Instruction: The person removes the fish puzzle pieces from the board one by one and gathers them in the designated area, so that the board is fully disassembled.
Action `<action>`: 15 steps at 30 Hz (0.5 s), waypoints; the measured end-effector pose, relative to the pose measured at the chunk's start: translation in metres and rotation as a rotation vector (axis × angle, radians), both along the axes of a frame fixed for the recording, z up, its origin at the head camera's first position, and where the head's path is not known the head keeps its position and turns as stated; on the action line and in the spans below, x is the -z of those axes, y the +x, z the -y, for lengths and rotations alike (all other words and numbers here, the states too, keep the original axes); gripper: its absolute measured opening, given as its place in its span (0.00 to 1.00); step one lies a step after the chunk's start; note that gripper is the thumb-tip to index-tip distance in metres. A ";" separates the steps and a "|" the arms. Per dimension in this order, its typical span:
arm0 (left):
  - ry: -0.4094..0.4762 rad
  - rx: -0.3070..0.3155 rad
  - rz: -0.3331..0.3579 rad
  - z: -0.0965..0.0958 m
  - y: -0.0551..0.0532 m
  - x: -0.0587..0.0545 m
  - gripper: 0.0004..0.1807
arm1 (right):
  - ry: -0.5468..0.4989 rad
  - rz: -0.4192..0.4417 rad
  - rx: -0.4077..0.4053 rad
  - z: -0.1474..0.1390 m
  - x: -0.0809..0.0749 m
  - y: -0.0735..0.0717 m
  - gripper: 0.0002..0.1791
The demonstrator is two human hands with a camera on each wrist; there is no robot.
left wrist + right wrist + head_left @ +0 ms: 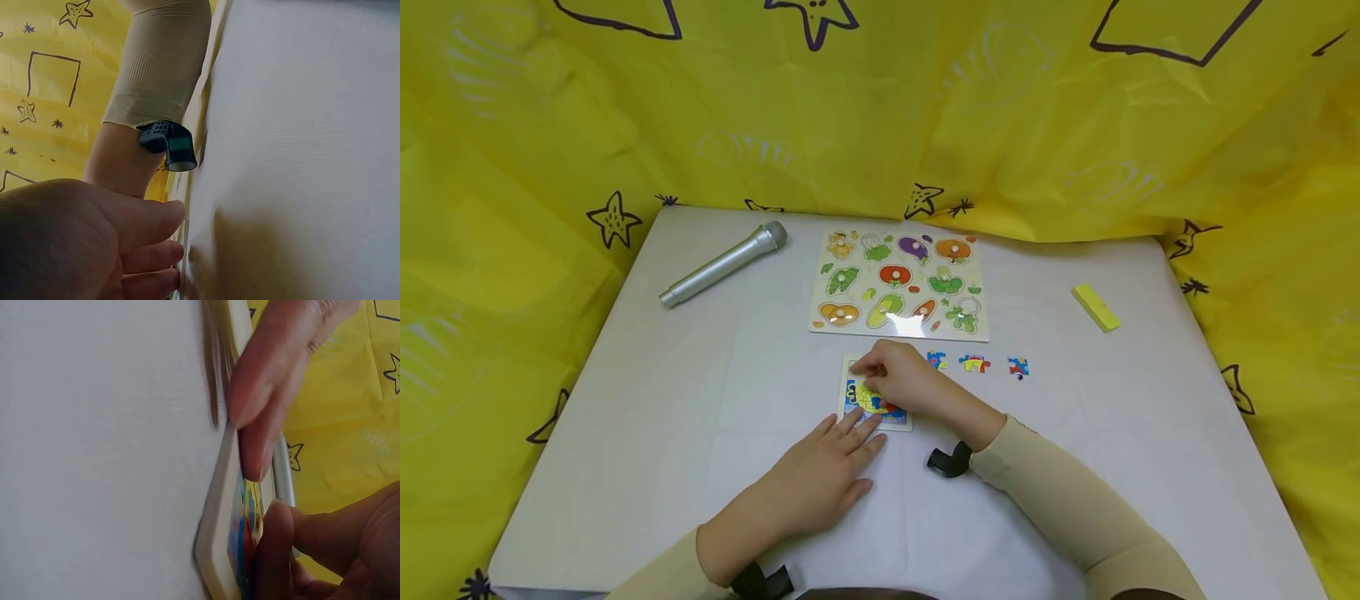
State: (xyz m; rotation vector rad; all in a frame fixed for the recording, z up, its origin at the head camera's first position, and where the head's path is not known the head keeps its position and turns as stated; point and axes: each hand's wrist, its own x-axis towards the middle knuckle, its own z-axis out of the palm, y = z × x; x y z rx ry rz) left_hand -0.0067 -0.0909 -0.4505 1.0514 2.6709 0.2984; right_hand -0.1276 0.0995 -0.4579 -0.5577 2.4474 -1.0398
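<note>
A small jigsaw puzzle (895,419) in a pale frame, with a yellow, blue and red picture, lies mid-table. My left hand (823,479) rests its straight fingers on the lower edge of it. Over the puzzle's upper part, my right hand (910,379) bends its fingers and touches down near the upper left corner. Whether a piece is between its fingertips is hidden. Several loose puzzle pieces (975,363) lie in a row right of this hand. In the right wrist view, fingertips of both hands meet the puzzle board (215,531).
Behind the puzzle lies a vegetable peg board (868,292). A silver microphone (722,265) is at the back left, and a yellow block (1096,307) at the right. The white table (625,467) is enclosed by a yellow curtain (880,125) at its back and sides.
</note>
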 end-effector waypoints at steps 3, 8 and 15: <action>0.001 0.002 -0.003 0.001 -0.001 0.002 0.33 | 0.021 -0.017 -0.014 0.000 0.000 0.002 0.14; 0.017 0.001 0.005 0.002 -0.002 0.004 0.34 | -0.004 -0.013 -0.020 -0.002 0.001 0.006 0.13; 0.036 -0.002 0.023 0.003 -0.002 0.005 0.34 | -0.005 -0.008 -0.002 0.000 0.002 0.008 0.12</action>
